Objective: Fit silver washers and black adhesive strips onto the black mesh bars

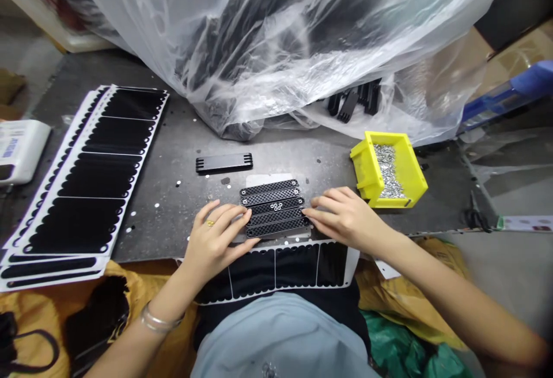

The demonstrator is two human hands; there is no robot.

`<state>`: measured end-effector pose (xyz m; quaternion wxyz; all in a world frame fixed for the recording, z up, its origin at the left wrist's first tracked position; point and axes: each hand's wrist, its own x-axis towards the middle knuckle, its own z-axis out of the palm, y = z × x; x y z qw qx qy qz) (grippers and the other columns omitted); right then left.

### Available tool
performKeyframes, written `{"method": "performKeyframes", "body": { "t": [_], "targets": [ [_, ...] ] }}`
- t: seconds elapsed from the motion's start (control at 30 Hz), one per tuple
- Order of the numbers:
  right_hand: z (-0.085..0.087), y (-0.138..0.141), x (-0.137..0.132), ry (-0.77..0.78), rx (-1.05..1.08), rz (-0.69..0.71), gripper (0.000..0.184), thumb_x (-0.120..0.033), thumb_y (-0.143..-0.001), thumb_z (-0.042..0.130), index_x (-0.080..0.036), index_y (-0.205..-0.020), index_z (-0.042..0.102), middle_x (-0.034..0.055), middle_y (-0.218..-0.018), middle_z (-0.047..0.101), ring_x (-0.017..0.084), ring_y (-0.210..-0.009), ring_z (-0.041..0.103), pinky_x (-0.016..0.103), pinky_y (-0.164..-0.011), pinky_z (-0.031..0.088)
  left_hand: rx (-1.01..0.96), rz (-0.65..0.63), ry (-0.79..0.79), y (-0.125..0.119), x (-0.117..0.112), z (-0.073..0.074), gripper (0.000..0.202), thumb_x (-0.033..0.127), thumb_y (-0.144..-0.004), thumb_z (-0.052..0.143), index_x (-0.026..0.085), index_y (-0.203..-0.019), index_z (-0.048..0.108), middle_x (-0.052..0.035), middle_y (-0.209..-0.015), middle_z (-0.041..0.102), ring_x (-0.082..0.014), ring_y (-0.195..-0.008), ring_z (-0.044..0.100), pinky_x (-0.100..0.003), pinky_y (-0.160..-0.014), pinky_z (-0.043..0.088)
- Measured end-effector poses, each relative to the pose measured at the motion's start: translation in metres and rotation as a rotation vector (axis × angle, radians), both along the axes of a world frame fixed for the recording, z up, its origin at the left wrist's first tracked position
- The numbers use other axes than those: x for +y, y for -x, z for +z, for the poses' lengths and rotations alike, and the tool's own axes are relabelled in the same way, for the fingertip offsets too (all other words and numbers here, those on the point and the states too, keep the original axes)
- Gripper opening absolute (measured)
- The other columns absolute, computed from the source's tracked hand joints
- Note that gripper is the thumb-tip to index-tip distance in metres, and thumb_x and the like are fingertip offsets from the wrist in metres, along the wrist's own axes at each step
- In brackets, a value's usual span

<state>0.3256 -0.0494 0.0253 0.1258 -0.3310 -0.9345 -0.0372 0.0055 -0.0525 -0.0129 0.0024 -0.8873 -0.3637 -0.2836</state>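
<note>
Black mesh strips (275, 208), long axes left-to-right, between left hand (215, 241), right hand (343, 216)

Black strips (275, 208) w/ diamond mesh pattern, small silver washers (275, 206) on top. Bin (369, 173) bright yellow, silver screws (387, 170) inside; sticker sheets (93, 176) black on white backing, scalloped edges. Tabletop (173, 153) dk grey w/ white specks; gold ring (209, 223), silver bangle (158, 320).

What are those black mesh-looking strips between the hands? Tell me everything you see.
Five black strips, lattice-textured and plastic by the look, lie flat side by side on a pale sheet. Small silver rings sit on the middle one. The left hand touches their left ends, the right hand their right ends.
</note>
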Motion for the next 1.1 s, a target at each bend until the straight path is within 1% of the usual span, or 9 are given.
{"method": "performKeyframes", "body": {
  "t": [0.1, 0.3, 0.37, 0.47, 0.57, 0.7, 0.83, 0.93, 1.1],
  "targets": [
    [-0.001, -0.009, 0.010, -0.009, -0.017, 0.073, 0.017, -0.021, -0.103, 0.058, -0.017, -0.107, 0.075, 0.0046, -0.094, 0.076, 0.018, -0.085, 0.060, 0.034, -0.073, 0.042, 0.016, 0.009, 0.009, -0.002, 0.002, 0.003, 0.035, 0.037, -0.091, 0.077, 0.016, -0.117, 0.067, -0.0094, -0.113, 0.077, -0.0270, -0.107, 0.071, -0.050, -0.110, 0.042],
    [-0.003, -0.011, 0.010, -0.104, -0.062, 0.183, 0.017, -0.014, -0.102, 0.058, -0.013, -0.110, 0.073, 0.0052, -0.094, 0.076, 0.018, -0.082, 0.059, 0.034, -0.072, 0.042, 0.039, 0.017, -0.017, -0.003, 0.000, 0.005, 0.033, 0.038, -0.092, 0.074, 0.017, -0.117, 0.067, -0.0087, -0.113, 0.078, -0.0263, -0.107, 0.071, -0.049, -0.110, 0.043],
    [-0.005, -0.010, 0.007, -0.068, -0.026, 0.146, 0.018, -0.017, -0.103, 0.056, -0.014, -0.111, 0.073, 0.0054, -0.094, 0.076, 0.018, -0.083, 0.060, 0.034, -0.073, 0.042, 0.041, 0.027, -0.014, -0.004, 0.000, 0.004, 0.033, 0.038, -0.092, 0.075, 0.017, -0.116, 0.067, -0.0088, -0.113, 0.078, -0.0268, -0.108, 0.070, -0.049, -0.111, 0.042],
    [-0.007, 0.000, -0.003, -0.013, 0.017, 0.007, 0.020, -0.020, -0.104, 0.055, -0.014, -0.107, 0.073, 0.0064, -0.089, 0.074, 0.018, -0.081, 0.059, 0.034, -0.071, 0.042, 0.039, 0.042, -0.014, -0.006, -0.001, 0.003, 0.034, 0.037, -0.092, 0.075, 0.016, -0.118, 0.066, -0.0088, -0.114, 0.078, -0.0275, -0.109, 0.070, -0.050, -0.111, 0.042],
    [-0.008, 0.014, -0.016, -0.073, -0.040, -0.102, 0.020, -0.014, -0.103, 0.054, -0.012, -0.100, 0.074, 0.0072, -0.083, 0.070, 0.019, -0.078, 0.057, 0.035, -0.070, 0.041, 0.038, 0.049, -0.020, -0.006, -0.001, 0.001, 0.034, 0.038, -0.092, 0.074, 0.017, -0.118, 0.066, -0.0086, -0.113, 0.078, -0.0273, -0.109, 0.070, -0.050, -0.112, 0.041],
    [-0.006, 0.024, -0.024, -0.095, -0.108, -0.116, 0.021, -0.010, -0.100, 0.055, -0.013, -0.095, 0.074, 0.0085, -0.085, 0.069, 0.021, -0.080, 0.057, 0.037, -0.071, 0.040, 0.030, 0.050, -0.019, -0.004, -0.004, 0.001, 0.036, 0.037, -0.090, 0.075, 0.017, -0.119, 0.066, -0.0088, -0.114, 0.078, -0.0273, -0.108, 0.070, -0.049, -0.112, 0.040],
    [-0.003, 0.027, -0.008, -0.012, 0.031, -0.114, 0.018, -0.016, -0.102, 0.056, -0.015, -0.102, 0.075, 0.0074, -0.088, 0.070, 0.020, -0.081, 0.057, 0.036, -0.071, 0.039, -0.010, 0.054, 0.045, -0.012, -0.002, 0.007, 0.034, 0.038, -0.091, 0.075, 0.019, -0.119, 0.068, -0.0074, -0.114, 0.078, -0.0274, -0.109, 0.070, -0.050, -0.112, 0.039],
    [-0.007, 0.035, 0.014, 0.047, 0.151, -0.121, 0.019, -0.021, -0.104, 0.057, -0.016, -0.109, 0.074, 0.0068, -0.092, 0.071, 0.019, -0.083, 0.056, 0.034, -0.072, 0.037, -0.029, 0.025, 0.105, -0.027, 0.011, 0.014, 0.022, 0.026, -0.098, 0.067, 0.022, -0.119, 0.069, -0.0033, -0.113, 0.078, -0.0233, -0.110, 0.069, -0.048, -0.114, 0.036],
    [-0.011, 0.036, 0.026, 0.077, 0.177, -0.093, 0.019, -0.023, -0.103, 0.059, -0.018, -0.092, 0.074, 0.0047, -0.088, 0.070, 0.019, -0.081, 0.054, 0.034, -0.073, 0.035, 0.035, -0.137, 0.110, -0.041, 0.041, 0.018, 0.015, 0.021, -0.103, 0.059, 0.024, -0.105, 0.073, 0.0015, -0.099, 0.079, -0.0194, -0.104, 0.069, -0.047, -0.116, 0.032]
  ]
}}
